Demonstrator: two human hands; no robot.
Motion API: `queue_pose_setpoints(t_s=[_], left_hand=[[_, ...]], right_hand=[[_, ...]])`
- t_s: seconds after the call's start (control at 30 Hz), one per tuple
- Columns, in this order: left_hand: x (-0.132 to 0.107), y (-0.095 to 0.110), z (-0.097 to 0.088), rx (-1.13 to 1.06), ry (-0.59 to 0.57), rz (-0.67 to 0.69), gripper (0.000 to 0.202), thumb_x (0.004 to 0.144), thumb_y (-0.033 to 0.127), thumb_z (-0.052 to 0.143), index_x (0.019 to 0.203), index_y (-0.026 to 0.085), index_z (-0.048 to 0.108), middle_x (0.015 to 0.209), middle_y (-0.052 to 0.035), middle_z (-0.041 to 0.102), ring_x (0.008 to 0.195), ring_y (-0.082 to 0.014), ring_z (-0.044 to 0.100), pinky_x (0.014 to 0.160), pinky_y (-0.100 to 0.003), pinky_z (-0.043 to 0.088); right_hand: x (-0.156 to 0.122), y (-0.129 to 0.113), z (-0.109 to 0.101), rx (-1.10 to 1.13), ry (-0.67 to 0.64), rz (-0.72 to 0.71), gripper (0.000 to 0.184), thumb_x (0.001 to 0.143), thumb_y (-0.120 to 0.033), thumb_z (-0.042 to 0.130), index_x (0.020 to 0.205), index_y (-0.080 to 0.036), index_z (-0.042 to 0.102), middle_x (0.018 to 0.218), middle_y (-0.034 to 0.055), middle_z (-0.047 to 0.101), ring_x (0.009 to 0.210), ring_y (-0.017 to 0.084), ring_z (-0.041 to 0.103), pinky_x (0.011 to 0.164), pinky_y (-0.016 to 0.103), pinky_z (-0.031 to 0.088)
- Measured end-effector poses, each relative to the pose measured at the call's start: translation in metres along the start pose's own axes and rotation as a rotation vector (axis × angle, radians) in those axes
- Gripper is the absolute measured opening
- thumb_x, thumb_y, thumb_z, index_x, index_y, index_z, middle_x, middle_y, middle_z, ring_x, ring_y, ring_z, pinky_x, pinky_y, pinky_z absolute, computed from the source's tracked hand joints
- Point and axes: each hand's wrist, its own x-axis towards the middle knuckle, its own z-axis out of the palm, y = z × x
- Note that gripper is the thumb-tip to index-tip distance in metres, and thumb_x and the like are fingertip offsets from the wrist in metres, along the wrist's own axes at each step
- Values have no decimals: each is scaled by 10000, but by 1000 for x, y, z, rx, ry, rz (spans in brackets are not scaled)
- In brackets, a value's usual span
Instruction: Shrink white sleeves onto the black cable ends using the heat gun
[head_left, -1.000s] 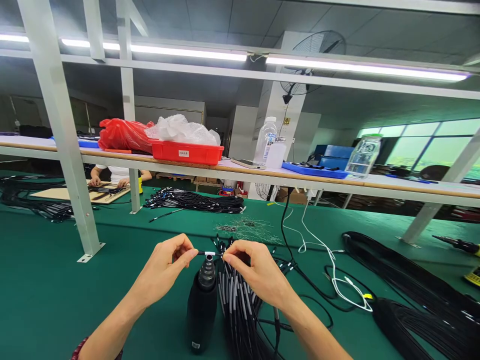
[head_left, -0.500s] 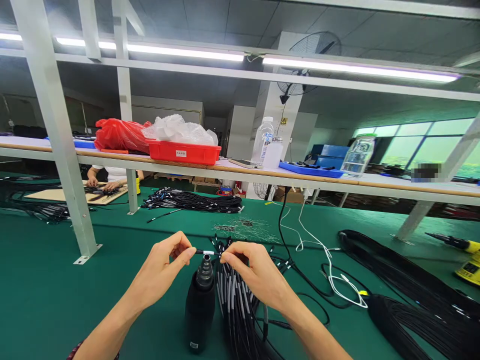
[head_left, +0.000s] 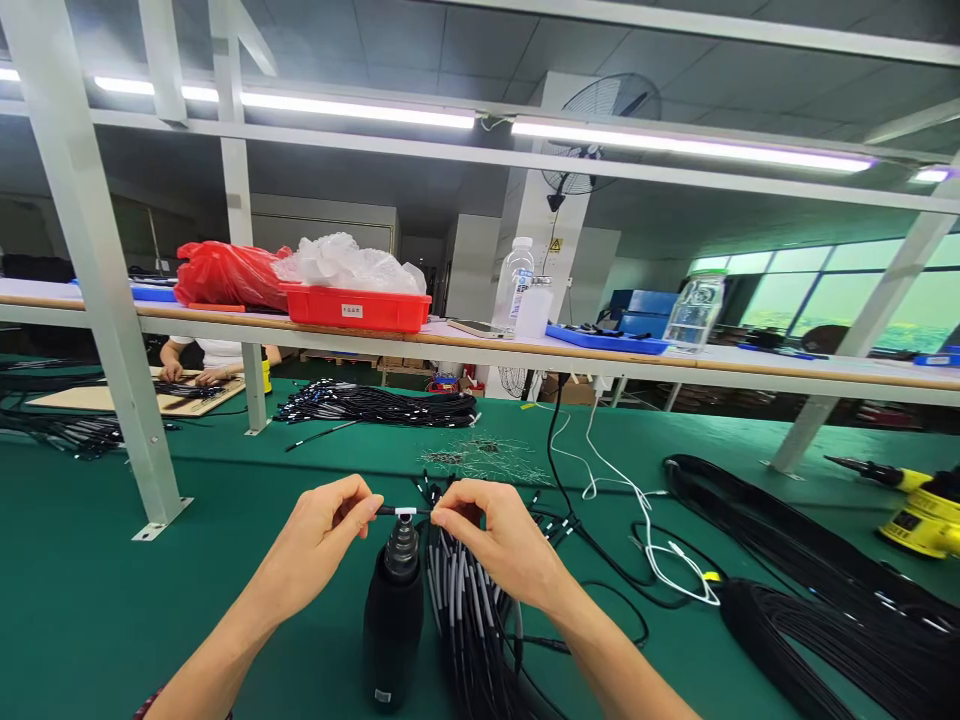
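Observation:
Between my two hands a thin black cable with a white sleeve [head_left: 406, 511] is stretched level. My left hand [head_left: 330, 525] pinches its left end, and my right hand [head_left: 499, 535] pinches it on the right. Right under the white sleeve stands an upright black heat gun [head_left: 394, 610], its metal nozzle pointing up; whether nozzle and sleeve touch I cannot tell. Beside the gun, below my right hand, lies a thick bundle of black cables [head_left: 472, 620] with grey sections.
Loose wire scraps [head_left: 487, 455] and another cable bundle [head_left: 375, 403] lie farther back on the green table. White cords [head_left: 645, 510], black cable coils [head_left: 795, 600] and a yellow tool [head_left: 926, 515] are at right. A shelf holds a red bin [head_left: 356, 308]. Another person's hands [head_left: 206, 378] work at far left.
The cable has shifted slightly left, so its white sleeve now sits over the nozzle. Both hands keep their pinch. The whole view has turned a little to the right.

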Motion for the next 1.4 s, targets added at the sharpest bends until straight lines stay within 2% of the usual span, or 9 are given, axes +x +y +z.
queue_pose_setpoints(t_s=[0.27,0.5,0.6,0.7,0.77,1.0,1.2,1.4], left_hand=[[2,1,2,13,62,12,394,894,558,482,723,212,563,659,23,531,629,-163,451,581,-264,326],[1,-1,3,-8,94,63,266,901,472,543,815,225,593,783,11,586,766,-182,515,712,-277,389],[-1,0,1,-14,82,57,345,933,529,476,786,226,552,752,19,549,725,-174,487,659,-270,362],[-3,1,0,-4,22,36,444,959,590,375,744,224,505,687,27,503,647,-164,441,583,-271,310],[-4,1,0,10,-1,53,461,966,593,355,724,222,484,668,32,490,626,-157,424,583,-272,305],[-6,2,2,25,17,85,456,989,561,313,696,224,407,648,43,439,606,-151,382,583,-270,294],[-5,1,3,64,52,77,531,968,599,316,605,213,349,583,41,376,562,-141,331,554,-273,258],[-4,-1,5,67,69,40,617,953,641,301,525,201,364,516,38,328,518,-132,306,546,-284,221]], right_hand=[[1,2,-2,-2,12,-7,168,880,-194,591,748,-174,694,716,7,663,647,136,528,586,236,363],[2,1,1,32,16,6,124,843,-137,616,735,-160,675,702,1,647,649,130,528,586,226,371],[1,-2,0,34,14,-6,152,871,-170,600,736,-166,670,709,-1,651,669,136,542,598,230,372],[-1,-5,-2,18,-3,-19,215,915,-218,558,740,-169,673,718,-1,652,682,139,544,614,241,362],[-1,-6,-2,-5,-25,-20,254,937,-243,526,745,-171,676,707,-4,637,666,134,522,601,244,341],[-2,-5,-1,-35,-99,-15,327,977,-293,452,742,-172,645,607,-39,462,566,108,371,533,245,268],[-1,-4,-1,101,-76,14,199,907,-293,564,753,-169,593,683,-27,541,607,109,434,540,227,311],[-2,-5,-3,8,-107,17,332,962,-313,480,688,-166,596,578,-38,514,533,99,393,524,231,288]])
